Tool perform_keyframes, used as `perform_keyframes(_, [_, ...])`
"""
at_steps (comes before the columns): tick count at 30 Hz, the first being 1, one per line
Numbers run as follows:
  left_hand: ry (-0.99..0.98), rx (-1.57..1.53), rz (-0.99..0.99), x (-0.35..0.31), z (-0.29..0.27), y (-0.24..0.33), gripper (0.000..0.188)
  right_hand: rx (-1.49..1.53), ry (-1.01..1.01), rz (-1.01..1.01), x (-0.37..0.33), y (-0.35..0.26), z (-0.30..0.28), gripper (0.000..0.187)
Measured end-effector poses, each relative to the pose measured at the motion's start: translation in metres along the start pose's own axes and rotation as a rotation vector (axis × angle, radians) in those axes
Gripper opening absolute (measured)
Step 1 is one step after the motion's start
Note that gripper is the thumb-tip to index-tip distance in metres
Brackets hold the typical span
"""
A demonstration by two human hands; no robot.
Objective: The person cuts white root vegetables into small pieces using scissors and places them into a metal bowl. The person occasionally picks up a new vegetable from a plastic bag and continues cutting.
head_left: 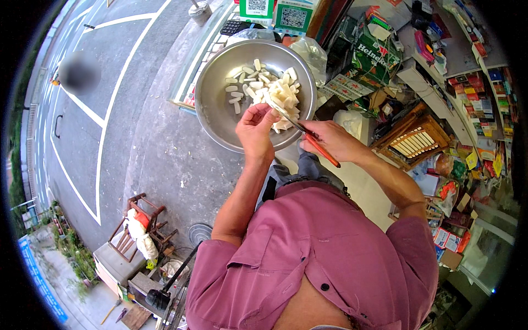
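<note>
In front of me is a wide metal basin (215, 117) with many short, pale, stick-shaped pieces (283, 92) in it. They are heaped on its right side and scattered singly on its left. Over the basin's near part, my left hand (256, 129) is closed, thumb and fingertips brought together. What it pinches is too small to make out. My right hand (334, 140) grips a slim tool with an orange-red handle (320, 151). Its narrow dark front part points up and left, reaching the left fingertips. Whether it is a knife or scissors is unclear.
Behind the basin stand payment-code signs (292, 17) and a dark calculator (242, 27). A green carton (369, 58) and a wooden stool-like frame (412, 137) are at the right. At the lower left are a brown wooden chair (144, 223) and a round metal lid (199, 234).
</note>
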State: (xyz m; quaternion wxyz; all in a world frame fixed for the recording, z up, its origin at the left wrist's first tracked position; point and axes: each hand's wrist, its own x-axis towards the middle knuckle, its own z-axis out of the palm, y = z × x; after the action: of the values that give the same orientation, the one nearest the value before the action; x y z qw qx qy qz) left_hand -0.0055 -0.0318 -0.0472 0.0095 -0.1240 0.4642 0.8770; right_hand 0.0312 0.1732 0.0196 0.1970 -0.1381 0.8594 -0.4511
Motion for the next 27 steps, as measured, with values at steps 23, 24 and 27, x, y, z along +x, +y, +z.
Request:
perform_keyframes(23, [-0.442,1.072,0.498,0.019,0.014,0.027,0.023,0.088,0.135,-0.004,0.019,0.009,-0.057,0.03])
perform_keyframes(24, [-0.671,1.193,0.656,0.033,0.013,0.012,0.025,0.146,0.128,0.078,0.017,0.01,-0.06,0.03])
perform_keyframes(27, [-0.888,1.558,0.708,0.054,0.024,-0.02,0.022,0.273,0.115,0.258,0.014,-0.004,-0.072,0.031])
